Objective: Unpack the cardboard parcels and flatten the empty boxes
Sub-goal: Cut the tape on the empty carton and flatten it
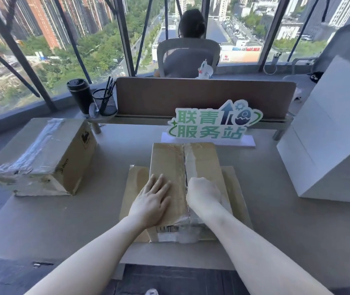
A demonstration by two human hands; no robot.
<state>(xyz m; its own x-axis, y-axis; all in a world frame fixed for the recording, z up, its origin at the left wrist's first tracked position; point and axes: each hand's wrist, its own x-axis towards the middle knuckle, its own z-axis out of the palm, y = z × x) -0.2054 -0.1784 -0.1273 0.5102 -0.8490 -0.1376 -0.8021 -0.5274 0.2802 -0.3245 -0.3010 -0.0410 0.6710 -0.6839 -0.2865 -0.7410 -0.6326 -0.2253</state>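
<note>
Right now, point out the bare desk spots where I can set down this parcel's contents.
Bare desk lies between the centre parcel and the white boxes, and between it and the taped box. The near left corner is free too. The back edge is crowded by the green sign, pen cup and tumbler.

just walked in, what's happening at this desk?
A person is opening a taped cardboard box that sits on a flattened piece of cardboard in the middle of the table. The left hand lies flat on the box top, steadying it. The right hand is curled at the centre seam, apparently working through the tape; whether it holds a tool cannot be seen. A second taped box waits unopened at the left, and white boxes stand at the right.
</note>
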